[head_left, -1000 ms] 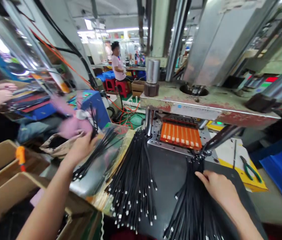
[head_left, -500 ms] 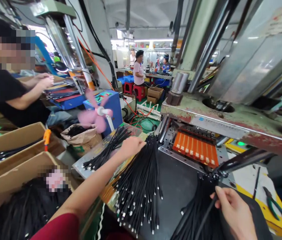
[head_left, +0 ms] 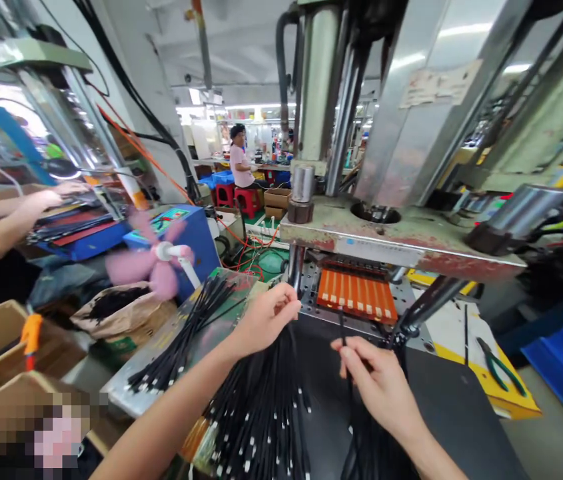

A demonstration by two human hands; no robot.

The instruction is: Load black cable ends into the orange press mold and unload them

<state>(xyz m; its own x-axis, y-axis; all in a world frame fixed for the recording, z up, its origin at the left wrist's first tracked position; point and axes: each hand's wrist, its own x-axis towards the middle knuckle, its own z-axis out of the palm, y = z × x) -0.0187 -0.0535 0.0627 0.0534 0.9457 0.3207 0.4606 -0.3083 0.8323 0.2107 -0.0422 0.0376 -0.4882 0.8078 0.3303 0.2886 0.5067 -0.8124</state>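
Note:
My right hand (head_left: 378, 380) pinches a black cable (head_left: 342, 328) between thumb and fingers. The cable's tip points up at the front edge of an orange slotted block (head_left: 356, 293) in the press. Behind that hand, a bundle of black cables (head_left: 368, 453) hangs down the dark work surface (head_left: 441, 400). Over the top of a larger black cable bundle (head_left: 261, 413) with pale metal ends is my left hand (head_left: 274, 317), thumb and fingertips closed together. Whatever those fingers hold, if anything, is too small to make out.
The press plate (head_left: 411, 243) overhangs the orange block. More cables (head_left: 186, 337) lie on the left. A pink fan (head_left: 156, 257) spins beyond them. Pliers (head_left: 501, 367) rest on a yellow-edged board at right. Cardboard boxes (head_left: 1, 333) and a co-worker's arm (head_left: 1, 223) are at left.
My right hand has moved from the right cable bundle up and left, bringing a cable to the orange block's front. My left hand stays near the left bundle's top. The view has turned right.

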